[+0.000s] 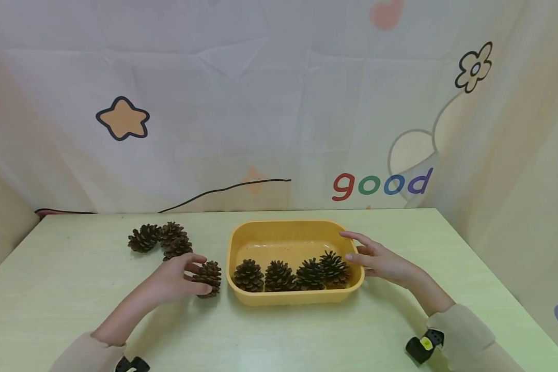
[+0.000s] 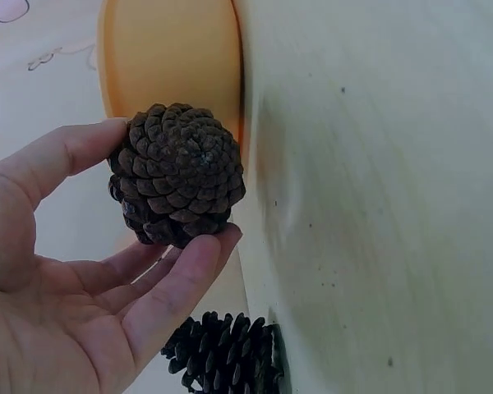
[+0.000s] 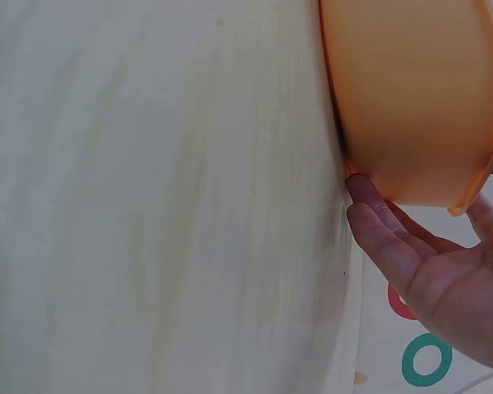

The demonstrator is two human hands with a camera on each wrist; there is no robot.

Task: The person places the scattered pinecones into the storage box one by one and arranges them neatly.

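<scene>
My left hand (image 1: 174,279) grips a brown pine cone (image 2: 179,172) between thumb and fingers, just left of a yellow plastic basin (image 1: 288,298). In the left wrist view the cone's scaly end faces the camera, with the basin's side behind it. Inside the basin, several pine cones (image 1: 279,276) stand in a row along the near wall. At the basin's right end, my right hand (image 1: 381,261) holds the rim, thumb over the edge and other fingers against the outer wall. The right wrist view shows those fingertips (image 3: 363,190) low on the wall, near the tabletop.
Three more pine cones (image 1: 144,238) lie clustered at the back left of the pale wooden table (image 1: 65,289), just beyond my left hand. A printed cloth (image 1: 269,119) hangs behind the table's far edge and down both sides.
</scene>
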